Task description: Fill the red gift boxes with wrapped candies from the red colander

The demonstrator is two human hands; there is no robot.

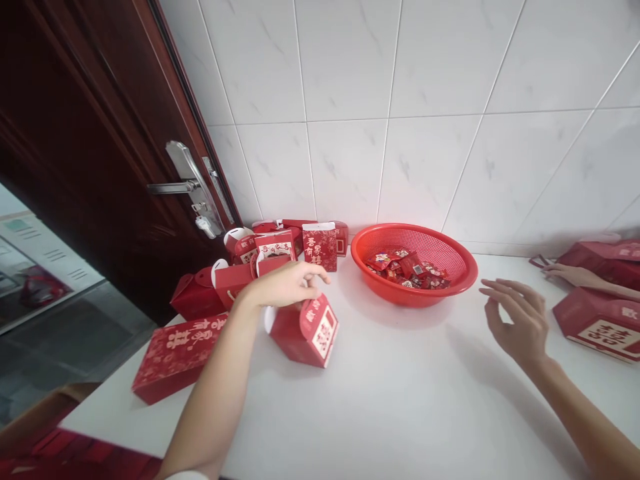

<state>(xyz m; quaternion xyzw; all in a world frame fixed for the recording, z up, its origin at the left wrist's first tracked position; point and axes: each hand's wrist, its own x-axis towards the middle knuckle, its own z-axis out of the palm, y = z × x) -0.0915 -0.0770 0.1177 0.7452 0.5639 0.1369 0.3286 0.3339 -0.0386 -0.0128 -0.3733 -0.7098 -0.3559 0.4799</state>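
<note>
My left hand (293,285) is closed at the top of a red gift box (305,337) with cream characters on its front. The index finger sticks out, and some of the other fingertips are hidden. My right hand (523,323) hovers above the table to the right of a red plastic basket (415,298), its fingers apart and nothing in them. Small red wrapped candies (407,268) lie in the basket.
Several red gift boxes (320,247) crowd the table's left and back, one lying flat (175,357). On the right, another person's hand (575,273) reaches in among more red boxes (600,327). A tiled wall (350,153) stands behind; a dark door (100,133) is at left.
</note>
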